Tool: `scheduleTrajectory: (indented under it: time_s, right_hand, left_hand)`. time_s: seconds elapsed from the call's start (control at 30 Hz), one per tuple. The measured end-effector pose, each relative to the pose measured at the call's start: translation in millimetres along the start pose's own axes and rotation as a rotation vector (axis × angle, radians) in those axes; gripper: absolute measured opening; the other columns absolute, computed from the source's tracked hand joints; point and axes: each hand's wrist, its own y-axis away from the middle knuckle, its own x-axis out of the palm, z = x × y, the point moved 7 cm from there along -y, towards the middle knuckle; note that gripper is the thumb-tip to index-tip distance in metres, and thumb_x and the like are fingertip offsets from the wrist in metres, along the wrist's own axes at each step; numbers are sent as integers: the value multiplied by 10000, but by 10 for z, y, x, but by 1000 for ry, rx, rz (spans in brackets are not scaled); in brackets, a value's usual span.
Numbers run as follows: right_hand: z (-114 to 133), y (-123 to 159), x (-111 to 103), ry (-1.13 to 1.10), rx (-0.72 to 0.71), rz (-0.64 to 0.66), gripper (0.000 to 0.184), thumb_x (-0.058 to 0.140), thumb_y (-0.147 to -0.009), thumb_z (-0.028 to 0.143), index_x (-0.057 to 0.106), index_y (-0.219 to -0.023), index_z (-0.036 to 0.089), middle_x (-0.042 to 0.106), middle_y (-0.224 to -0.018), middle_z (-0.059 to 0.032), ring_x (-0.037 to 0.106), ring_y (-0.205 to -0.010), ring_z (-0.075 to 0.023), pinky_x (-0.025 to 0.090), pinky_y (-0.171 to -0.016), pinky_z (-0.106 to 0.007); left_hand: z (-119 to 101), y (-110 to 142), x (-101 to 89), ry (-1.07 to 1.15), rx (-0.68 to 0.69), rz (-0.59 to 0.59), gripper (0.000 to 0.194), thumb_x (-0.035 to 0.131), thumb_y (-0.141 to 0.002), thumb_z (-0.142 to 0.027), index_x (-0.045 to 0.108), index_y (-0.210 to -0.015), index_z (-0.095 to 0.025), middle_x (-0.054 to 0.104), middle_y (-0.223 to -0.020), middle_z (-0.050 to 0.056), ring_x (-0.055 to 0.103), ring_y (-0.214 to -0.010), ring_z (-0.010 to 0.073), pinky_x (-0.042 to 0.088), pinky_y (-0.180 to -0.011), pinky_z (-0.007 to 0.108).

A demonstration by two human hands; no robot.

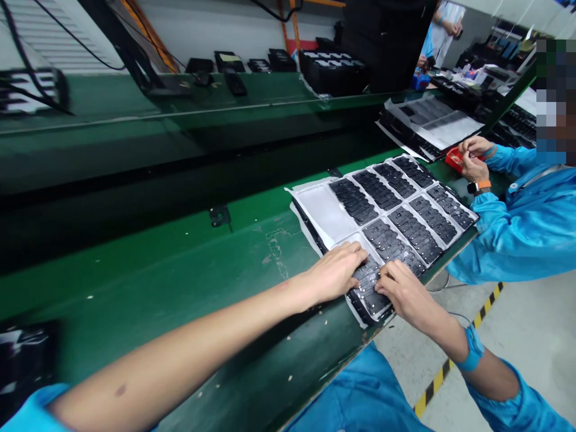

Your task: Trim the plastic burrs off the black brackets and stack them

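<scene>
A tray [328, 210] with pale dividers lies at the table's front edge, its compartments filled with rows of flat black plastic parts [416, 234]; the far-left compartment holds none. My left hand [339, 270] reaches into the near-left compartment, fingers curled against the left side of the black parts there. From the other side, my right hand [405, 294] pinches the same row with bent fingers. The fingertips partly hide these parts, so how many lie between the hands I cannot tell. A blue band [472, 348] circles my right wrist.
On the right, a co-worker in a blue sleeve [504, 222] handles something small over a red box [455, 159]. Behind stands another covered tray stack [427, 123]. A small black part [220, 216] lies on the green table [202, 270]; black trays [333, 72] stand on the rear shelf.
</scene>
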Motion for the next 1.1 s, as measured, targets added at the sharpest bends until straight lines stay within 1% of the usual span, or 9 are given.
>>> scheduleTrajectory:
  time_s: [0.1,0.33,0.43,0.53,0.63,0.77,0.93,1.1]
  right_hand:
    - [28,-48,17,60,-50,26,187,589,-1034,73,670,-918,195,597,-979,-77,501,-896,-252,432,-760,-368]
    - [79,-148,81,343,-144,88,187,627,-1018,100,675,-857,183,596,-884,-89,464,-830,-275,359,-716,-394]
    - [73,-141,90,394,-167,138,146,655,-994,87,672,-874,167,607,-903,-93,466,-841,-277,347,-734,-398]
    - [49,-118,81,398,-178,192,121,673,-983,85,665,-886,156,607,-911,-91,468,-853,-276,337,-742,-396]
    - [17,-93,68,360,-184,218,115,671,-988,85,662,-895,151,606,-925,-87,470,-859,-270,334,-743,-393]
    - [-36,-50,60,237,-148,195,141,632,-1023,91,654,-904,164,610,-951,-76,483,-870,-257,353,-753,-383]
    - [-92,31,16,45,-58,158,134,610,-1018,54,647,-970,173,633,-1025,-85,534,-906,-253,435,-798,-378]
    - [-145,99,-125,-82,26,103,126,622,-1001,57,618,-1010,182,639,-1056,-105,565,-967,-276,499,-837,-399]
  left_hand:
    - [-1,-4,-4,15,2,7,373,847,-849,-184,640,-1159,-163,659,-1213,121,634,-1175,304,513,-994,383]
    - [35,-34,16,41,11,1,374,847,-822,-148,640,-1134,-164,655,-1188,117,634,-1166,314,522,-989,397]
    - [53,-41,32,55,21,-9,378,844,-812,-132,641,-1130,-157,655,-1181,120,639,-1158,323,531,-983,414]
    - [64,-43,45,71,37,-22,370,829,-807,-109,638,-1119,-169,653,-1182,113,640,-1156,319,533,-986,416]
    - [70,-42,61,89,62,-38,366,813,-804,-104,631,-1109,-193,653,-1181,98,639,-1157,306,531,-989,402]
    - [77,-45,94,112,86,-59,365,817,-801,-134,625,-1104,-200,659,-1158,88,652,-1132,301,538,-976,400]
    - [58,-59,118,120,81,-76,367,817,-821,-192,617,-1128,-210,659,-1179,91,653,-1164,309,538,-1002,411]
    - [-12,-72,112,93,40,-40,427,844,-827,-224,610,-1178,-161,650,-1193,135,655,-1168,339,550,-1011,449]
